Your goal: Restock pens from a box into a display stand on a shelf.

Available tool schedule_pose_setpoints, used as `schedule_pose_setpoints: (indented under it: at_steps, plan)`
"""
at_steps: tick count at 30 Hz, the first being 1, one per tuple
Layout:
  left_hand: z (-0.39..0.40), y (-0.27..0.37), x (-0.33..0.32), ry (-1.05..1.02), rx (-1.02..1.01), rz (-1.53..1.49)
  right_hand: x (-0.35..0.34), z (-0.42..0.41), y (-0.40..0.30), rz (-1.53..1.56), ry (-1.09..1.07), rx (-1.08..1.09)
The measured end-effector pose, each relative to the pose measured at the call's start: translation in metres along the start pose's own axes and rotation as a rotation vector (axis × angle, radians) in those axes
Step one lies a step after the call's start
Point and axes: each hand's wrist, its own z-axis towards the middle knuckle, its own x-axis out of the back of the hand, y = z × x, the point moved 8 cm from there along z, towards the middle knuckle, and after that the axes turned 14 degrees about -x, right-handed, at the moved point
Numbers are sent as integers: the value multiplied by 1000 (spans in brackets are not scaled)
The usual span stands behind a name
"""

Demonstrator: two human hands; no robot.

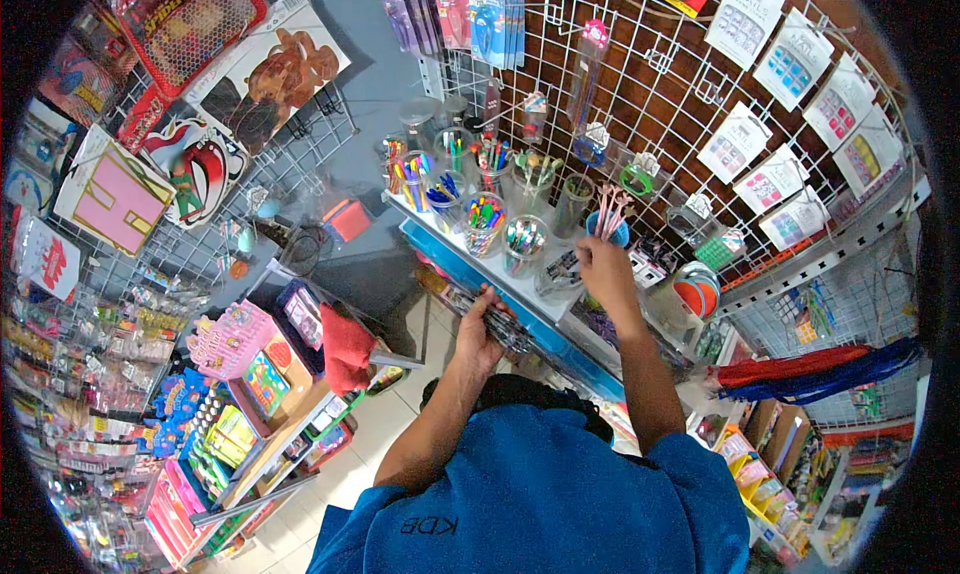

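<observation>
My left hand (481, 332) holds a bundle of dark, clear-wrapped items (510, 329) below the front edge of a white shelf (480, 263). Over the shelf, my right hand (602, 263) has its fingers closed at the lower part of pink novelty pens (613, 208), which stand at a blue mesh cup (616, 230); whether it grips one cannot be told. Beside that hand lies a clear container of dark items (562, 268). Further left on the shelf stand clear cups of coloured pens (486, 218) and a cup of mixed pens (525, 238).
A white wire grid (637, 71) rises behind the shelf, hung with packs of press-on nails (747, 20). A blue ledge (450, 253) runs along the shelf front. Left stands a display table (281, 424) with a red cloth (347, 349). Red and blue cords (817, 368) hang at right.
</observation>
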Motion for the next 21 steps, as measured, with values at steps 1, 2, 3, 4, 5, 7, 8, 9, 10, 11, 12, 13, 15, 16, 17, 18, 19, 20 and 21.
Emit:
schedule_pose_setpoints:
  at_steps: [1,2,3,4,5,7,8,9,10,11,12,13,15,16,17,18,19,20,21]
  plan:
    - [-1,0,-3,-10,7,-23,2,-12,-2,2,-2,5]
    - [-2,0,-5,-17,-11,-14,3,-26,-1,207,-57,-16]
    - [-2,-1,-7,-14,-11,-47,1,-39,1,423,-127,-63]
    - [-3,-3,-10,-30,5,-104,0,-51,-3,410,-113,-40]
    - [-2,-2,-10,-10,-5,-77,-12,-62,-4,539,-265,-94]
    - [-1,-4,-17,-88,-5,-79,-24,-83,-6,671,-411,-160]
    - [-2,-5,-17,-78,-7,-59,-23,-93,-14,726,-424,-92]
    - [-2,-7,-19,-89,-1,-75,-22,-103,-22,797,-446,-21]
    - [-3,-9,-21,-98,17,-105,-23,-109,-20,806,-417,-73]
    - [-4,-11,-22,-104,12,-86,-23,-111,-21,808,-409,-79]
    - [-5,-12,-24,-124,13,-83,-22,-111,-24,754,-380,-49]
    - [-6,-14,-28,-168,21,-94,-25,-112,-23,683,-378,-80]
    - [-5,-17,-26,-142,26,-48,-19,-115,-27,703,-319,-24]
    - [-5,-18,-26,-155,39,-32,-19,-116,-25,721,-317,-55]
    - [-4,-19,-24,-136,36,-19,-22,-116,-20,738,-339,-127]
    - [-2,-21,-21,-127,45,29,-19,-116,-21,737,-313,-91]
    - [-1,-23,-18,-110,59,90,-17,-116,-23,693,-305,-57]
    - [-1,-24,-17,-120,55,76,-16,-115,-25,650,-296,-20]
    - [-2,-28,-14,-114,73,140,-16,-114,-25,650,-295,-20]
